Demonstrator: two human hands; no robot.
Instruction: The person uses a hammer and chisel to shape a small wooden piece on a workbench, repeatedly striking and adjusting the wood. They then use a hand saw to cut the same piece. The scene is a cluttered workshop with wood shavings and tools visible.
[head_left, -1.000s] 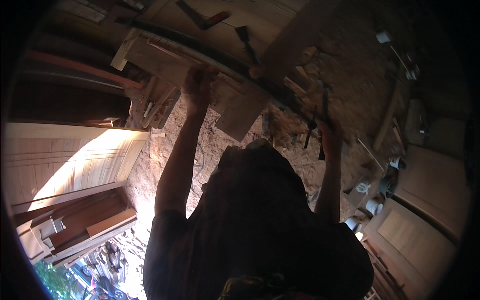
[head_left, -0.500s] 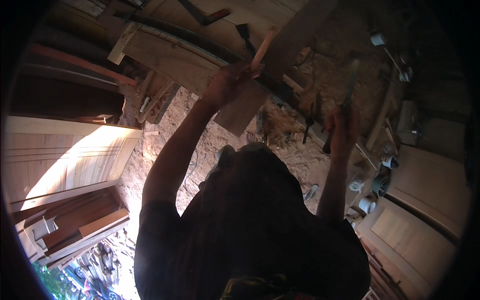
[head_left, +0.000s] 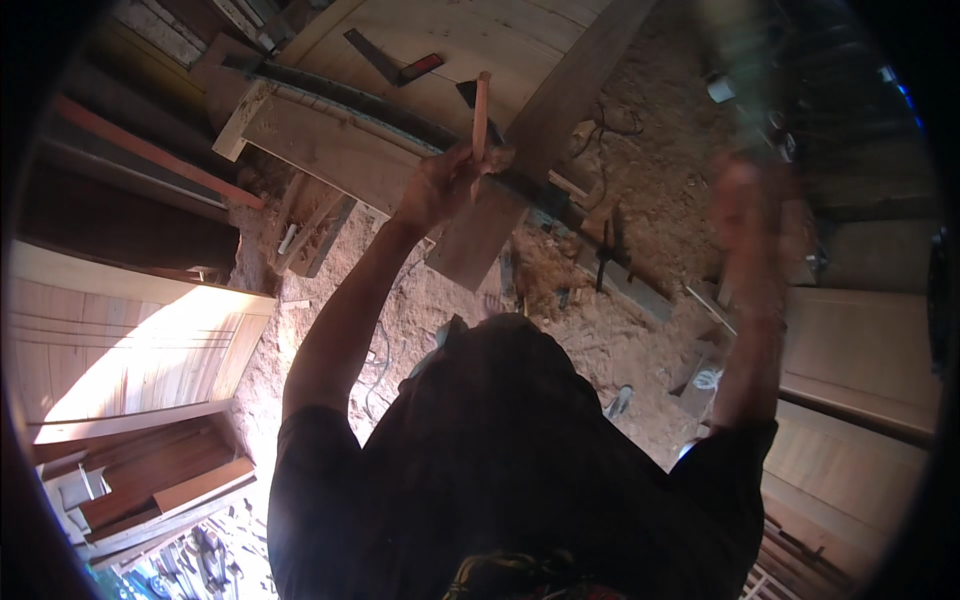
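Note:
A short, narrow wooden stick [head_left: 480,112] stands nearly upright in my left hand [head_left: 437,188], whose fingers are closed round its lower part. This hand is over the near edge of the workbench, beside the end of a wooden board [head_left: 478,238]. My right hand [head_left: 752,205] is raised off to the right, smeared by motion. A long, thin blade [head_left: 742,65] reaches up from it as a blurred greenish streak; its exact kind cannot be made out. On the bench lie a try square [head_left: 400,68] and a dark flat tool [head_left: 466,94], partly hidden behind the stick.
A long plank [head_left: 580,80] runs away across the bench's right side, and a dark bar clamp [head_left: 350,102] crosses the front. Shavings cover the floor [head_left: 640,180]. Wooden door panels [head_left: 130,340] stand at left, more panels [head_left: 850,345] at right.
My right hand has swung right and up with the bladed tool. My left hand has shifted slightly left and down, and the stick now stands more upright.

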